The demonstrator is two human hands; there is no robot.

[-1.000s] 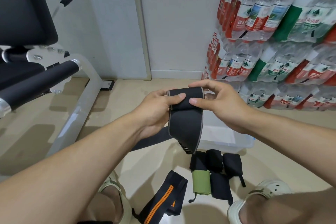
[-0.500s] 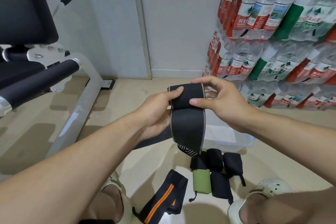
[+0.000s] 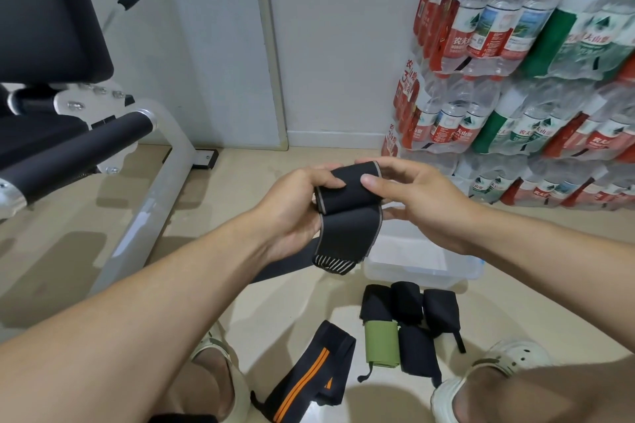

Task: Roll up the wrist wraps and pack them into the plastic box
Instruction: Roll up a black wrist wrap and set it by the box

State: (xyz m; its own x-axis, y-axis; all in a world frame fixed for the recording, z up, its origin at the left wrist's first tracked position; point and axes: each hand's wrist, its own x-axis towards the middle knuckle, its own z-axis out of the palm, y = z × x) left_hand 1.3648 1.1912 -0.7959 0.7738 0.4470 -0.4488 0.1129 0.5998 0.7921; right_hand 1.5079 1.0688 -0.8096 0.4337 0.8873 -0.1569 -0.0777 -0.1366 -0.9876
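Observation:
I hold a black wrist wrap with grey edging [image 3: 347, 216] in front of me with both hands. My left hand [image 3: 295, 209] grips its left side, thumb on top of the rolled part. My right hand [image 3: 422, 203] pinches the right end of the roll. The top is rolled over, and the striped end hangs below. A clear plastic box [image 3: 426, 268] sits on the floor under my right hand. Several rolled black wraps [image 3: 409, 306] and a green one [image 3: 381, 343] lie in front of the box. A black wrap with orange stripes [image 3: 316, 378] lies unrolled by my left foot.
A weight bench with black pads and a white frame [image 3: 158, 189] stands at the left. Stacked packs of water bottles [image 3: 522, 79] fill the right wall. My feet in pale clogs [image 3: 494, 374] rest on the beige floor near the wraps.
The roll at the wrap's top has grown thicker and the hanging part shorter. Both hands have turned the roll downward toward me.

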